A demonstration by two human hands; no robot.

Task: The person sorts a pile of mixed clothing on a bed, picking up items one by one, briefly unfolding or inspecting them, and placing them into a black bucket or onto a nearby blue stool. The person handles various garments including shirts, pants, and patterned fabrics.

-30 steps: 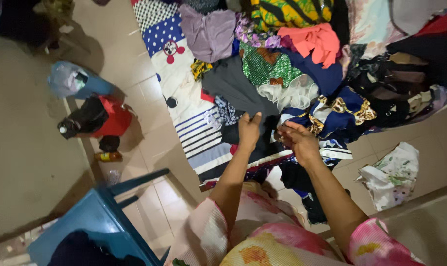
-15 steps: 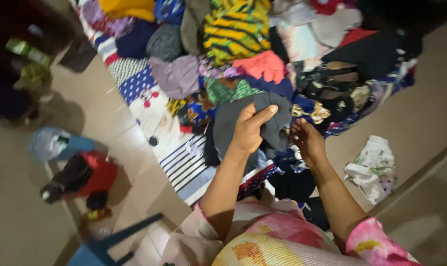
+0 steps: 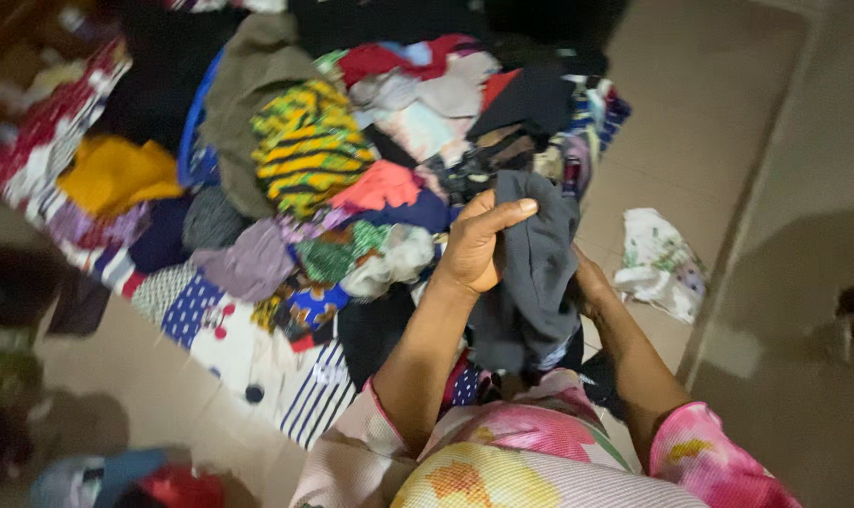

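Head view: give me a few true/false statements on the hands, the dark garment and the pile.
1. Both hands hold the dark grey garment. True: the left hand grips its upper edge and the right hand is at its other side.
2. The garment lies flat on the floor. False: it is lifted and hangs down.
3. A yellow and green patterned cloth lies in the pile. True.
4. The white floral cloth sits on top of the pile. False: it lies apart on the bare floor.
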